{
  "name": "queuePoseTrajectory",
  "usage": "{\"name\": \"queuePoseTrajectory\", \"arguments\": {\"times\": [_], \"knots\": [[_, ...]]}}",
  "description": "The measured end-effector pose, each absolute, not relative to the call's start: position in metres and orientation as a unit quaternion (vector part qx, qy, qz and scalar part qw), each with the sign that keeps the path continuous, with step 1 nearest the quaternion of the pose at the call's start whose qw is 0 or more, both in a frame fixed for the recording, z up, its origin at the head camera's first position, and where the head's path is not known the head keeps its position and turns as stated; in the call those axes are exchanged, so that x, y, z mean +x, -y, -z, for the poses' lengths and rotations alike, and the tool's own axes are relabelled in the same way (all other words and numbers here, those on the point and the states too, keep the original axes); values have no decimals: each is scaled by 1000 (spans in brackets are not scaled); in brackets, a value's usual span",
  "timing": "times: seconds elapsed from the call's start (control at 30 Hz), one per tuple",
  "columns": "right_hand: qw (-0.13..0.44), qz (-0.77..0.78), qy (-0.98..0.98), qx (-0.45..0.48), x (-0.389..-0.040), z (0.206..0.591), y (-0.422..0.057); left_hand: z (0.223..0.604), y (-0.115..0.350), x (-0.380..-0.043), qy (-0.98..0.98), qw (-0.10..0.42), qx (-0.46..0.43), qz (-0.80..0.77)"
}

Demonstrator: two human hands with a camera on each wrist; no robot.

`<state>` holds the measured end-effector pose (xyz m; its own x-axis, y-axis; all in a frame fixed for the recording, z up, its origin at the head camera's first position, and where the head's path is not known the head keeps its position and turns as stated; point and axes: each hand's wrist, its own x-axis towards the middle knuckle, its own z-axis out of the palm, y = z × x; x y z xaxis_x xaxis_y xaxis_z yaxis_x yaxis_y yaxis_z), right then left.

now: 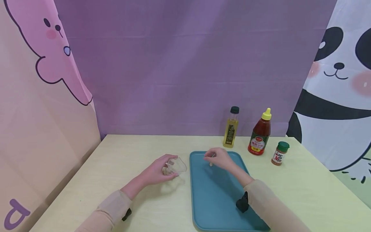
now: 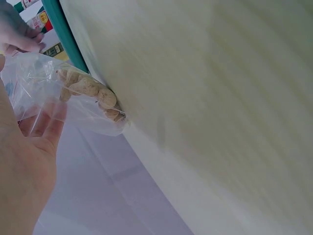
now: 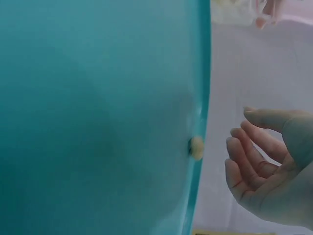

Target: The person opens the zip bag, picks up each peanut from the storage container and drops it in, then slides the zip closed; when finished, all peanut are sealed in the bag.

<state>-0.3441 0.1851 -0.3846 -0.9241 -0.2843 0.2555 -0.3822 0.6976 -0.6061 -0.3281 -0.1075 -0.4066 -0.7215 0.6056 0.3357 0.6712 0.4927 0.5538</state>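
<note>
My left hand (image 1: 160,170) grips a clear plastic bag (image 1: 178,165), left of the blue tray (image 1: 207,196). In the left wrist view, several tan, knobbly peanuts (image 2: 85,87) in their shells lie inside the bag, and the fingers (image 2: 51,120) show through the film. Over the far part of the tray is my right hand (image 1: 221,158), with one peanut (image 1: 211,164) just below its fingertips. From the right wrist, this hand (image 3: 269,166) appears with thumb and loosely bent fingers apart and nothing between them; the peanut (image 3: 196,148) sits near the tray's rim.
Behind the tray stands an oil bottle (image 1: 231,129) with a dark cap. To its right are a red sauce bottle (image 1: 259,137) with a yellow top and a small green-lidded spice jar (image 1: 280,154). A purple cloth (image 1: 174,71) hangs behind the table (image 1: 139,145).
</note>
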Motion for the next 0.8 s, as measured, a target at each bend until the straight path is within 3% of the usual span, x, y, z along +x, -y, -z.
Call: {"name": "queuePoseTrajectory", "arguments": {"times": [0.57,0.8], "knots": [[-19,-282,945,163,-350,393,-199,408,108,-328,861,51,-373,340],[-26,-270,945,182,-350,395,-198,409,108,-330,866,50,-372,332]]}}
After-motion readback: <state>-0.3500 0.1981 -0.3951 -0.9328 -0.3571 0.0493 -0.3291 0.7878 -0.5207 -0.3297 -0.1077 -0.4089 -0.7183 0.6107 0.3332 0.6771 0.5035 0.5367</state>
